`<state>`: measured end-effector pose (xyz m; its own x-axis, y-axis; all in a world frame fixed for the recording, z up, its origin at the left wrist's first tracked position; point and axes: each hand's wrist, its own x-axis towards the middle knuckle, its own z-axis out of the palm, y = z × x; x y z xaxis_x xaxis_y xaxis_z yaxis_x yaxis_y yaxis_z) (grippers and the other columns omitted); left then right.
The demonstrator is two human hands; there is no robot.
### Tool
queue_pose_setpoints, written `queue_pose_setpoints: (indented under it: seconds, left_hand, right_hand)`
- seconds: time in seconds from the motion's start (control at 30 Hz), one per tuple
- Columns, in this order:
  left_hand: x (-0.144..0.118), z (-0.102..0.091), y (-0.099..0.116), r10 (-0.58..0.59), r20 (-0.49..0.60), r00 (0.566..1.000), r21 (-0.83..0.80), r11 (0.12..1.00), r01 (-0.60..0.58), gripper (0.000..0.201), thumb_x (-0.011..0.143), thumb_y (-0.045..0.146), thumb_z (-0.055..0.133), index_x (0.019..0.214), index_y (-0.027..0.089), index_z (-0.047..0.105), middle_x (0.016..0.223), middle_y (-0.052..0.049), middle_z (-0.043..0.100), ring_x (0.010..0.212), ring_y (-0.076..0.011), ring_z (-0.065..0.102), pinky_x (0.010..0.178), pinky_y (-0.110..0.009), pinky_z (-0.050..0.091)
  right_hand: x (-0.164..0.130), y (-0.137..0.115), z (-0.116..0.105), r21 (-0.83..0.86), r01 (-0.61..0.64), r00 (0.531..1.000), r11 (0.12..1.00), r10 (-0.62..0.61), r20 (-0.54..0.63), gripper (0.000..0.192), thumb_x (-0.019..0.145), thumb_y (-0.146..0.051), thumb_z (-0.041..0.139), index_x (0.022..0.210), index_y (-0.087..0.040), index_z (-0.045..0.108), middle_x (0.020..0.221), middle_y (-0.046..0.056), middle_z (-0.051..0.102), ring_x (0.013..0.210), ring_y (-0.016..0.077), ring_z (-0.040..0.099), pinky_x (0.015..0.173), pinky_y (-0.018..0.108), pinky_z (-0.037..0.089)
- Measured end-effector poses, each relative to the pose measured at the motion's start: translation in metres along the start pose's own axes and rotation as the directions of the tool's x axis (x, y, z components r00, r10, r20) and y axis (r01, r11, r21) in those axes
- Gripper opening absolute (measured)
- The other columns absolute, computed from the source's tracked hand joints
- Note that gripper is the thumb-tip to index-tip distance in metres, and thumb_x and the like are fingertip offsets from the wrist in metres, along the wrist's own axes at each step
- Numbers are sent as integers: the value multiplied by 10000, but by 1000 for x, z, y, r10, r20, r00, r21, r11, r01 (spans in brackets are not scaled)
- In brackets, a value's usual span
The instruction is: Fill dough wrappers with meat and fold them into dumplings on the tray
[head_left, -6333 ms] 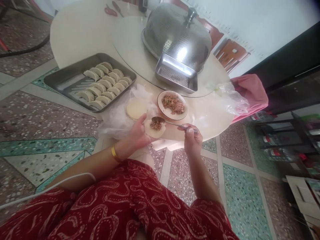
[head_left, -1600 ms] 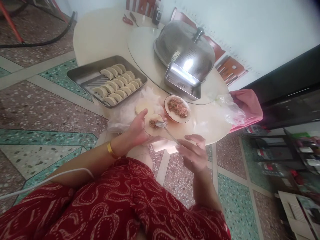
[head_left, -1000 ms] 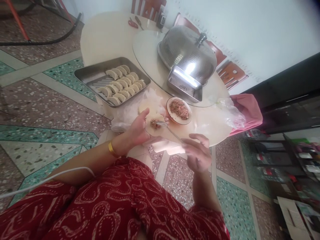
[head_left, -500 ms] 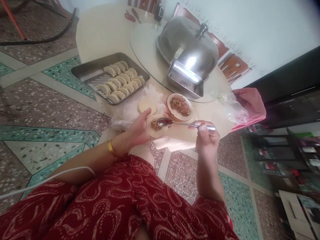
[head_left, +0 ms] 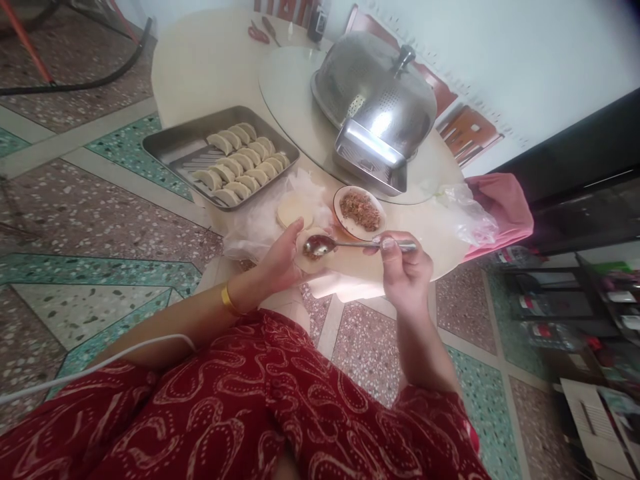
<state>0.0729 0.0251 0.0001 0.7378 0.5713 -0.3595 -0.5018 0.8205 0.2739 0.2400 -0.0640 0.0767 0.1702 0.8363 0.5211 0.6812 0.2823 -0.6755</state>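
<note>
My left hand (head_left: pixel 283 262) holds a round dumpling wrapper (head_left: pixel 311 265) on its palm and fingers, the thumb along its edge. Some minced filling lies at the wrapper's middle, mostly covered by the bowl of a metal spoon (head_left: pixel 320 246). The spoon's handle is gripped by my right hand (head_left: pixel 406 270). Just beyond the wrapper, a bowl of minced filling (head_left: pixel 359 212) stands on the table. A stack of wrappers (head_left: pixel 294 210) lies on a thin plastic bag (head_left: pixel 255 230) behind my left hand.
A metal tray (head_left: pixel 170 157) with rows of folded dumplings (head_left: pixel 245 160) sits left on the table (head_left: pixel 200 60). A domed metal lid (head_left: pixel 370 80) and a rectangular metal pan (head_left: pixel 373 160) occupy the glass turntable (head_left: pixel 285 87). A pink cloth (head_left: pixel 505 207) hangs at the right.
My right hand has moved left with the spoon, so the spoon's bowl now covers most of the filling on the wrapper. My left hand has barely moved.
</note>
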Motion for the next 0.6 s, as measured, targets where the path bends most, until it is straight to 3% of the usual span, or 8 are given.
queue_pose_setpoints:
  seconds: [0.23,0.37,0.47,0.6]
  left_hand:
    - [-4,8,3,30,-47,998,-54,998,-33,499,973,451,406,1223,75,618,974,-125,734,963,-253,681,950,-414,500]
    - [-8,11,8,2,-40,999,-61,998,-4,528,981,462,365,1217,62,616,946,-124,734,975,-262,676,949,-418,494]
    - [-10,7,11,-43,19,999,-17,999,43,576,981,502,316,1211,73,622,962,-134,733,995,-280,667,937,-441,491]
    - [-7,-2,14,-95,139,986,3,995,95,607,968,549,307,1228,98,619,1012,-131,734,1036,-290,656,950,-458,478]
  right_hand:
    - [9,-11,3,-52,40,998,998,-38,41,126,953,-279,524,892,-224,619,762,-11,702,711,123,698,664,290,547]
    - [11,-10,1,46,126,988,991,-129,85,108,950,-220,525,940,-240,630,822,-11,690,723,117,687,637,285,543]
    - [10,-6,0,114,219,956,969,-236,172,151,936,-175,539,1007,-267,635,856,-15,678,796,131,681,670,301,550]
    - [9,-3,-6,148,215,952,965,-241,191,191,933,-161,540,1031,-279,655,868,-6,665,863,150,663,735,335,539]
